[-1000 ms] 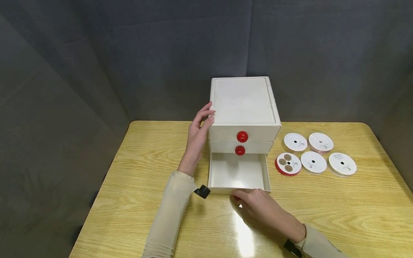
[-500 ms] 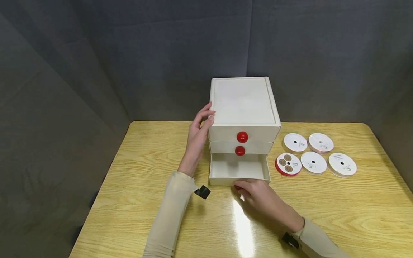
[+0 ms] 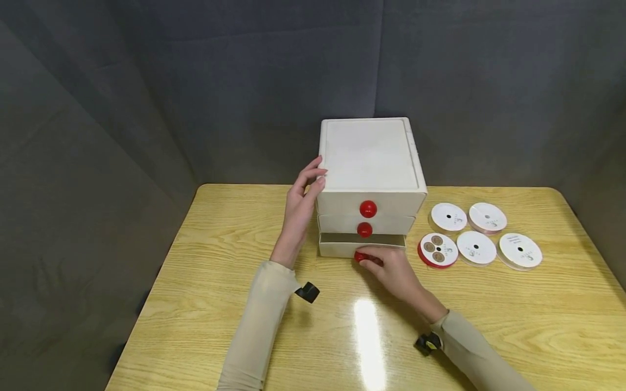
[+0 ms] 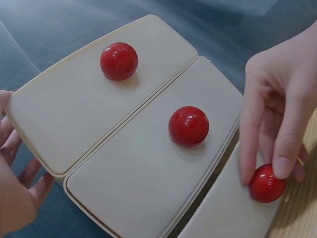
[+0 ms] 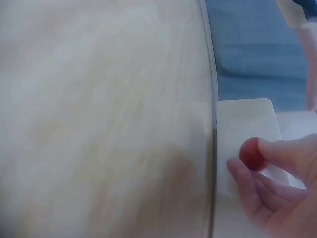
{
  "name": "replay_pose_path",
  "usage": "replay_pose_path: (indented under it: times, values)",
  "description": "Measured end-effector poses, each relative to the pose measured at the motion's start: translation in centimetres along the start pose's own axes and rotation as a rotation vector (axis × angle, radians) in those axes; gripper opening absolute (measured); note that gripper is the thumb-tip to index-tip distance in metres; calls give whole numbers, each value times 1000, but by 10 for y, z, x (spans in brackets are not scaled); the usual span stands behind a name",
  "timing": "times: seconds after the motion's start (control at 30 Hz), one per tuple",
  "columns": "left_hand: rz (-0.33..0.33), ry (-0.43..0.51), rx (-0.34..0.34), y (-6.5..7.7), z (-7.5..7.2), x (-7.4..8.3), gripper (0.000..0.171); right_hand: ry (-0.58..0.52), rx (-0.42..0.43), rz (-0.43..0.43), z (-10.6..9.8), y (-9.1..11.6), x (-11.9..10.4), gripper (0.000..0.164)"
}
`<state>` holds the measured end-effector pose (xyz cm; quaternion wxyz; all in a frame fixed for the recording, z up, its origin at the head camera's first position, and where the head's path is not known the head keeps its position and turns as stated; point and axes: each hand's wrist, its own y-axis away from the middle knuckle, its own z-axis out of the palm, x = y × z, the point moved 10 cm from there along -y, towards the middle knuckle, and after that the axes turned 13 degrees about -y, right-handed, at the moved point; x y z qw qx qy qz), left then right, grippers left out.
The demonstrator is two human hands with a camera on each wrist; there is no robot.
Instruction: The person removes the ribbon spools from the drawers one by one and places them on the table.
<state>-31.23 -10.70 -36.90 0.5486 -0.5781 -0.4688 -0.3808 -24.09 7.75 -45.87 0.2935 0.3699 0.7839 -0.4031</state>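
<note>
A white three-drawer cabinet [image 3: 370, 155] with red ball knobs stands at the back middle of the table. My left hand [image 3: 298, 209] rests against its left side, fingertips at the top edge. With thumb and fingers my right hand [image 3: 395, 270] pinches the lowest red knob [image 4: 267, 184], also visible in the right wrist view. That knob belongs to the bottom drawer [image 3: 337, 250], which sticks out a little; a narrow dark gap shows above its front. The top drawer [image 4: 84, 104] and middle drawer [image 4: 143, 168] are closed. Most of the bottom drawer's inside is hidden.
Several ribbon spools with white faces lie flat right of the cabinet, including a red-edged spool [image 3: 437, 250] nearest to it and a white spool [image 3: 520, 251] farthest right. A dark cloth [image 3: 244, 98] hangs behind the wooden table [image 3: 220, 244].
My right hand has moved away from me toward the cabinet, pushing the bottom drawer from well pulled out to nearly in. My left hand has stayed on the cabinet's side.
</note>
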Motion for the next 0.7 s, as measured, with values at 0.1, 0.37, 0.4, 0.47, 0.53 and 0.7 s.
replay_pose_path:
  times: [0.1, 0.37, 0.4, 0.47, 0.53, 0.7]
  values:
    - [3, 3, 2, 1, 0, 0, 28, -29, 29, 15, -3, -5, 6, 21]
    - [14, 17, -4, 2, 2, 2, 27, -70, 65, 102, -12, -12, 22, 21]
    - [15, 18, -3, 2, 2, 2, 27, -78, 64, 113, -12, -13, 23, 21]
    - [17, 22, -2, 2, 2, 3, 27, -83, 62, 116, -13, -14, 24, 20]
    - [20, 24, -1, 2, 2, 3, 27, -77, 67, 102, -14, -15, 23, 21]
    - [21, 18, -3, 2, 2, 4, 27, -51, 41, 90, -14, -16, 22, 21]
